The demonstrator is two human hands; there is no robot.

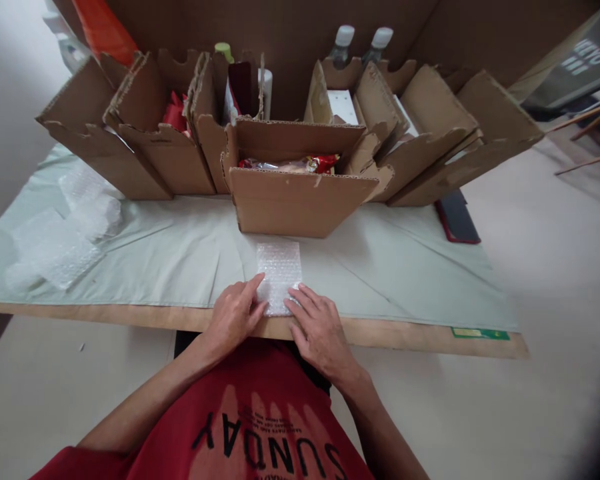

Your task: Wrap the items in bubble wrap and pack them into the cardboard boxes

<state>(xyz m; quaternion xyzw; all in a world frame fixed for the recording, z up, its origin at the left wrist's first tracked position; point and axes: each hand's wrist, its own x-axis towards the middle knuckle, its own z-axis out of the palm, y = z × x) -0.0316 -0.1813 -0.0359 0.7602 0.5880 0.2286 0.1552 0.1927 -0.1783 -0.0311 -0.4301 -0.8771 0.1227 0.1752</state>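
Note:
A small rectangular piece of bubble wrap (280, 270) lies flat on the pale green cloth at the table's front edge. My left hand (235, 310) rests at its left side, index finger stretched over the edge and thumb near the lower left corner. On the other side, my right hand (320, 327) lies with fingers spread, fingertips touching the lower right part of the wrap. Neither hand is wrapped round anything. Beyond the wrap stands a cardboard box (290, 203) with red and clear packets (323, 163) inside.
More open cardboard boxes (175, 160) stand in a row behind, some holding red or white items. Crumpled bubble wrap (63, 243) lies at the left. Two white-capped bottles (343, 47) stand at the back. A dark flat object (457, 217) sits at the right edge.

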